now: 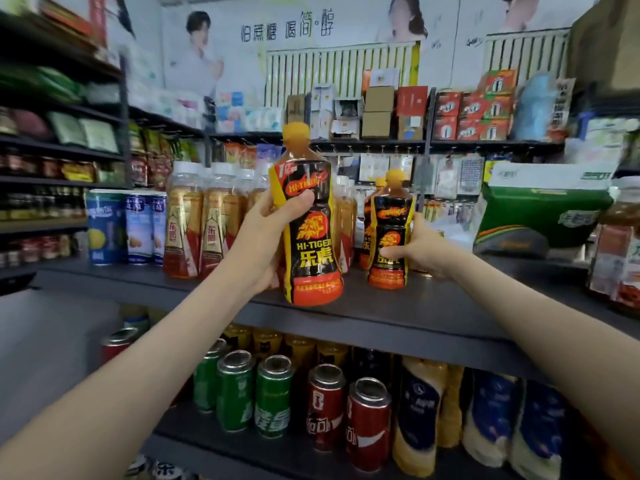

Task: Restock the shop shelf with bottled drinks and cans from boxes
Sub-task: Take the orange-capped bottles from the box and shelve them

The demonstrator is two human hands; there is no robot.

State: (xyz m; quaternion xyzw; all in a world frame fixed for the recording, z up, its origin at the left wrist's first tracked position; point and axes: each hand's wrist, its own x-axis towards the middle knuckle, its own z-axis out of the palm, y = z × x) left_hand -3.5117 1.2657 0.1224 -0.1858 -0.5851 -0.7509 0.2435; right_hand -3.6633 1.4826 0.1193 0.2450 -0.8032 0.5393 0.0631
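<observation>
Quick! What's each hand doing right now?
Left hand: closed around the nearer Hi-Tiger bottle.
Right hand: closed around the farther Hi-Tiger bottle.

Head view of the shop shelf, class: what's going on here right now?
A person is restocking drinks. Their left grip holds a first Hi-Tiger bottle upright at the front of the upper shelf; whether it touches the shelf is unclear. Their right grip holds a second Hi-Tiger bottle that seems to stand further back on that shelf. Gold-labelled bottles stand to the left. Green cans and red cans stand on the shelf below.
</observation>
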